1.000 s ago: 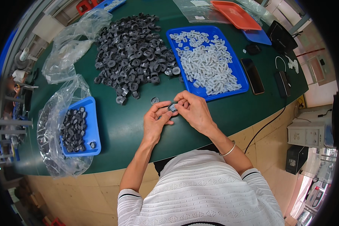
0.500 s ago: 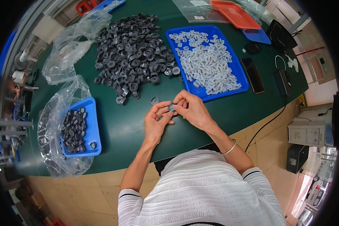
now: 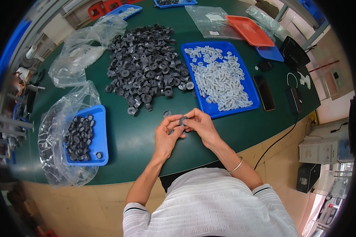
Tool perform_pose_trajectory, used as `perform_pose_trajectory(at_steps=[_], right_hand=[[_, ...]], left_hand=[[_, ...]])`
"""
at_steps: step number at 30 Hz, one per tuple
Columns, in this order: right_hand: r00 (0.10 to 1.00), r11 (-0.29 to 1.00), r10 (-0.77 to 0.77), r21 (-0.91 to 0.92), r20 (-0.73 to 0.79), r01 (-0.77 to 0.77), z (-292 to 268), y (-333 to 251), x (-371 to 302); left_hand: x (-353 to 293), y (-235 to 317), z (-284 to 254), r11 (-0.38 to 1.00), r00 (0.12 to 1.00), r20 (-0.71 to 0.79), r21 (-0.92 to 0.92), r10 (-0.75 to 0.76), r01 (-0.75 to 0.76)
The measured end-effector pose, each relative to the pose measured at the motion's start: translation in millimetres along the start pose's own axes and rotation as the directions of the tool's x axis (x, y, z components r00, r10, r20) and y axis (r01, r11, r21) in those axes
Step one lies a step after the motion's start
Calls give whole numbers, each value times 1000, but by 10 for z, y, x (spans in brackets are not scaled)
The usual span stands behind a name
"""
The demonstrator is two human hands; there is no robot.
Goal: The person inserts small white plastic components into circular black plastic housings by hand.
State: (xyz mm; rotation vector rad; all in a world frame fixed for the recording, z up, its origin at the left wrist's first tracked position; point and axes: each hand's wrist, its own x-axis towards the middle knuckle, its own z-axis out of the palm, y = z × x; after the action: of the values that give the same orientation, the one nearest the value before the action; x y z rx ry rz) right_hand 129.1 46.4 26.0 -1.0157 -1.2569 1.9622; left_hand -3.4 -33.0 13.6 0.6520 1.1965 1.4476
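Over the near middle of the table, both my hands pinch one small dark grey round plastic part (image 3: 183, 121) between fingers and thumbs. My left hand (image 3: 165, 137) grips it from the left, and a second grey piece (image 3: 171, 132) shows among its lower fingers. From the right, my right hand (image 3: 202, 127) closes its thumb and fingers on the same part. Just beyond the left fingertips a loose grey round part (image 3: 167, 113) lies on the table. Farther off is a big heap of dark grey ring-shaped parts (image 3: 142, 65).
A blue tray (image 3: 254, 85) of small translucent white pieces stands right of the heap. At left, a smaller blue tray (image 3: 101, 136) holds dark parts beside clear plastic bags (image 3: 51, 138). A phone (image 3: 264, 93), a black device (image 3: 294, 98) and an orange tray (image 3: 249, 29) lie rightward.
The whole view has shifted, so the table appears lower. My fingers have turned the held part, which now shows a darker round face. Both hands stay together on it.
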Motion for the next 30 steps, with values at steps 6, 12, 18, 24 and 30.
perform_pose_trajectory(at_steps=[6, 12, 18, 24, 30], right_hand=[[987, 990, -122, 55, -106, 129, 102, 198, 77], [985, 988, -120, -85, 123, 131, 15, 41, 148], [908, 720, -273, -558, 317, 412, -69, -237, -23], [755, 336, -374, -681, 538, 651, -138, -364, -158], [760, 342, -345, -680, 551, 648, -66, -330, -321]], left_hand=[[8, -30, -4, 998, 999, -15, 46, 50, -49], [39, 17, -100, 997, 997, -37, 23, 69, -68], [29, 93, -173, 995, 999, 46, -95, -13, 17], [39, 198, -215, 991, 968, 237, 123, -88, 60], [-37, 296, -164, 914, 935, 339, 403, -106, -42]])
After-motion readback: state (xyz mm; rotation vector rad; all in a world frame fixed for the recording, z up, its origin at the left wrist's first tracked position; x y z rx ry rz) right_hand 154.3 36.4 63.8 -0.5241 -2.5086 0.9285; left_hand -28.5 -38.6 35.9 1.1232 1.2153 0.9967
